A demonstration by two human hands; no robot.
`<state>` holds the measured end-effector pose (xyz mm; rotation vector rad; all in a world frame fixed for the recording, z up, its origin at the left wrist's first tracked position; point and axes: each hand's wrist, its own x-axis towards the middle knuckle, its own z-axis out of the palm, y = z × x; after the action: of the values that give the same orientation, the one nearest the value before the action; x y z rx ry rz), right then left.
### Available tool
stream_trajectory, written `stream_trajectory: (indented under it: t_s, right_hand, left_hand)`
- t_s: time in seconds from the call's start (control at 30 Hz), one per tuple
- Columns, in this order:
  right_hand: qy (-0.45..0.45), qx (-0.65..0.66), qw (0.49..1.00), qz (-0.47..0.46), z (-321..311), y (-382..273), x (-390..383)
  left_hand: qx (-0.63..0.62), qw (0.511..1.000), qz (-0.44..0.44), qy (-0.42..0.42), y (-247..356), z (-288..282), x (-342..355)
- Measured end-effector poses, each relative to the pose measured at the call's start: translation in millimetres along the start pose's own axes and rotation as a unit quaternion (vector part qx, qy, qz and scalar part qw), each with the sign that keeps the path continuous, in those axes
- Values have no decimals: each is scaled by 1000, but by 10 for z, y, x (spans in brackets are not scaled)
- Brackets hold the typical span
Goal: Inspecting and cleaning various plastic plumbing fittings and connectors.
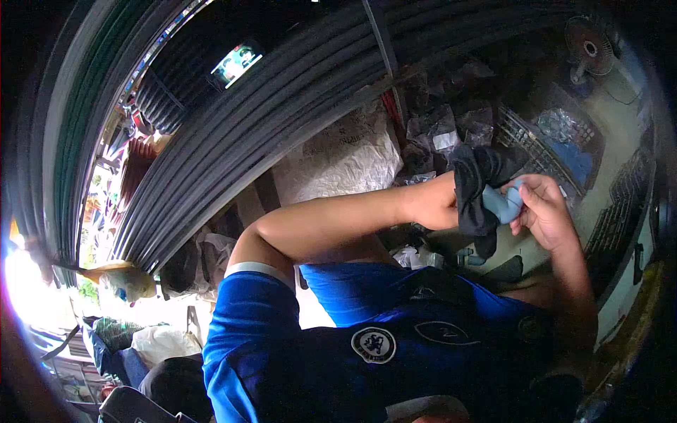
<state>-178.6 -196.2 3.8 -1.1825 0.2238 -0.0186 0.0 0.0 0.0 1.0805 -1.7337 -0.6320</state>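
My left hand [438,202] reaches across from the left. A bunched black cloth [474,204] hangs over and around its fingers and hides most of them. From the cloth's right side sticks out a smooth light blue-grey plastic pipe fitting [502,204], bent like an elbow. My right hand [539,206] is closed round the outer end of this fitting, thumb on top and fingers beneath. Cloth and fitting touch each other in front of my chest, held above my lap. Below them lies another blue-grey fitting [471,258], partly in shadow.
Long dark pipes [268,134] run in a stack along the left and far side. A lit phone screen [237,65] stands beyond them. Past my hands are a whitish sack [338,158], plastic bags [441,130] and a fan [589,48] at far right.
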Motion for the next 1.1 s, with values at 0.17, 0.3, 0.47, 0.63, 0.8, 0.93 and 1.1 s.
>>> stream_trajectory:
  t_s: [0.17,0.3,0.47,0.63,0.8,0.93,1.1]
  right_hand:
    - [0,-120,989,-91,69,-44,-22]
    - [50,-187,969,-150,225,20,-46]
    - [58,-420,861,-282,420,-32,-141]
    - [-4,-578,697,-423,535,-178,-135]
    - [-24,-593,637,-492,527,-229,-191]
    - [9,-585,625,-516,518,-149,-161]
    - [36,-81,969,-230,455,-35,-75]
  left_hand:
    - [-65,995,-74,17,-11,10,28]
    - [-183,950,-233,94,-20,102,-54]
    - [-352,851,-366,135,-134,170,-200]
    - [-552,765,-311,117,-172,248,-242]
    - [-678,696,-229,62,-56,256,-111]
    - [-337,919,-183,86,34,29,-59]
    - [-191,957,-182,121,170,-184,42]
